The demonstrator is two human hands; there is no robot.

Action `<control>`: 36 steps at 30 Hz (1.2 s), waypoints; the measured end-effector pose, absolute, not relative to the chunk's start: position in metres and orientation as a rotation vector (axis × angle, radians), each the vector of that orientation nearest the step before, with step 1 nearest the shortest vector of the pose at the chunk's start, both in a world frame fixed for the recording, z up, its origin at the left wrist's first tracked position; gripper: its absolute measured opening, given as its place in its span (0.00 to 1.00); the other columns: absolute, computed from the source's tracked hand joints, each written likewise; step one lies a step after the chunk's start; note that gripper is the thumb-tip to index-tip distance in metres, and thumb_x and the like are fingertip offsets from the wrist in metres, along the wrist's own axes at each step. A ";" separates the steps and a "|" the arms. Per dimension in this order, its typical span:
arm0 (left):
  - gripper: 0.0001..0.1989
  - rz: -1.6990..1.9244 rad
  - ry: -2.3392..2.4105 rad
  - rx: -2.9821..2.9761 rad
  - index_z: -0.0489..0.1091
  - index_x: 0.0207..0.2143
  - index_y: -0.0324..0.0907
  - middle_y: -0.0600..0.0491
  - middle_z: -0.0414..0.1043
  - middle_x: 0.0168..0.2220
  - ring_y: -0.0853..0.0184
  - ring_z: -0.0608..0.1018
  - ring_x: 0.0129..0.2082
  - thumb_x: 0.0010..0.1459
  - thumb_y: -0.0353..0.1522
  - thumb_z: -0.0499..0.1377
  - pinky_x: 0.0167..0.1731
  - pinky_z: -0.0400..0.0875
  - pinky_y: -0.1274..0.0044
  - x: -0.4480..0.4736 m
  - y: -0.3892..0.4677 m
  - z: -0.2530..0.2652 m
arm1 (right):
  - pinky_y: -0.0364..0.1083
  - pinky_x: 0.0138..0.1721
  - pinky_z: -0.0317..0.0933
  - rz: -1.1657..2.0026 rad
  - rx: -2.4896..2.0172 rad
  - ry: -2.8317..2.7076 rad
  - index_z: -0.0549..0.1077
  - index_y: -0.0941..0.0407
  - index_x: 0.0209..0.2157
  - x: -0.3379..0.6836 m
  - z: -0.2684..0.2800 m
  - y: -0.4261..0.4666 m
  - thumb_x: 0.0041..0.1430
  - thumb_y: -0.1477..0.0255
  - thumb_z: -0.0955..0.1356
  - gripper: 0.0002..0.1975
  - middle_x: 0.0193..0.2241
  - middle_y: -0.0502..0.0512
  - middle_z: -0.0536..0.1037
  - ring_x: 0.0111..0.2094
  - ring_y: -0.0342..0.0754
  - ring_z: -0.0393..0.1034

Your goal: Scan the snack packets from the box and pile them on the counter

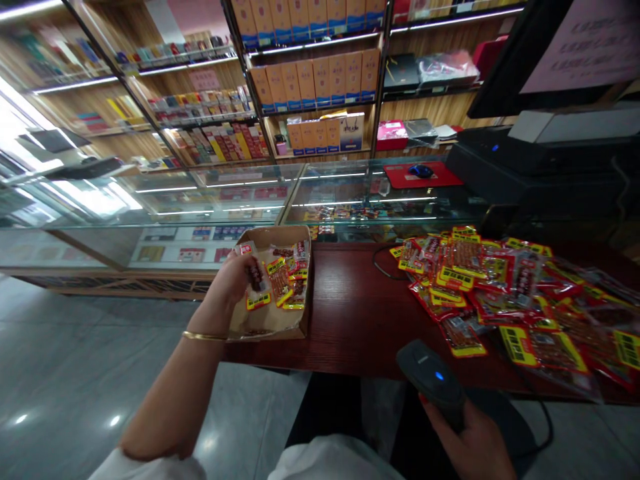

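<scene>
My left hand (236,275) is at the left side of an open cardboard box (270,323), its fingers closed on a snack packet (257,280) with a clear front and a yellow label. Other snack packets (280,281) lie inside that box. Low on the right, my right hand (467,437) is wrapped round a dark barcode scanner (434,377) with a lit blue light. The scanner's head points up and to the left, over the table's front edge. To its upper right spreads a heap of red and yellow snack packets (465,260).
The dark red wooden table (345,300) carries box and heap. Behind it runs a glass display counter (340,190) with a mouse (421,171) on a red mat (450,175). A monitor (500,73) stands at the upper right. Shelves of boxed goods (315,80) line the wall.
</scene>
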State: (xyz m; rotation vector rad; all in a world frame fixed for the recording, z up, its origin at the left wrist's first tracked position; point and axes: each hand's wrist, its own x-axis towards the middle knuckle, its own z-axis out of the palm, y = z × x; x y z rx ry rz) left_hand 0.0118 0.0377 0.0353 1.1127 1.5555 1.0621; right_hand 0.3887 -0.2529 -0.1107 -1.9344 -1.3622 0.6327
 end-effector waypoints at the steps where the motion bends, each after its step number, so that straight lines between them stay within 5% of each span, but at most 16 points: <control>1: 0.05 1.084 1.429 1.045 0.68 0.32 0.40 0.57 0.69 0.22 0.70 0.71 0.21 0.49 0.29 0.58 0.23 0.68 0.79 0.023 0.029 0.042 | 0.46 0.33 0.76 0.627 -1.938 -1.345 0.84 0.52 0.35 0.387 -0.110 -0.253 0.56 0.52 0.69 0.20 0.31 0.59 0.87 0.36 0.61 0.84; 8: 0.18 0.858 0.780 0.823 0.77 0.47 0.41 0.48 0.81 0.39 0.65 0.81 0.35 0.51 0.30 0.68 0.35 0.75 0.77 0.145 -0.031 -0.004 | 0.49 0.39 0.76 0.561 -1.913 -1.284 0.83 0.55 0.39 0.375 -0.098 -0.255 0.59 0.55 0.68 0.19 0.33 0.61 0.87 0.36 0.60 0.83; 15: 0.21 0.585 0.962 0.964 0.78 0.52 0.43 0.53 0.81 0.33 0.71 0.76 0.24 0.55 0.28 0.66 0.26 0.69 0.81 0.197 -0.026 -0.095 | 0.49 0.43 0.75 0.684 -1.819 -1.415 0.83 0.54 0.41 0.375 -0.081 -0.259 0.60 0.61 0.68 0.15 0.37 0.58 0.87 0.38 0.57 0.83; 29: 0.22 0.334 0.800 0.970 0.81 0.48 0.43 0.50 0.83 0.40 0.67 0.80 0.32 0.48 0.27 0.68 0.33 0.71 0.79 0.180 -0.012 -0.095 | 0.48 0.45 0.73 0.874 -1.771 -1.476 0.82 0.55 0.44 0.365 -0.071 -0.258 0.62 0.65 0.69 0.14 0.40 0.58 0.86 0.42 0.57 0.82; 36: 0.27 0.303 0.860 1.166 0.79 0.53 0.45 0.53 0.83 0.35 0.67 0.78 0.25 0.48 0.24 0.62 0.25 0.67 0.78 0.180 -0.010 -0.097 | 0.50 0.45 0.73 0.867 -1.794 -1.476 0.81 0.57 0.46 0.368 -0.075 -0.259 0.63 0.62 0.68 0.17 0.38 0.60 0.86 0.40 0.58 0.82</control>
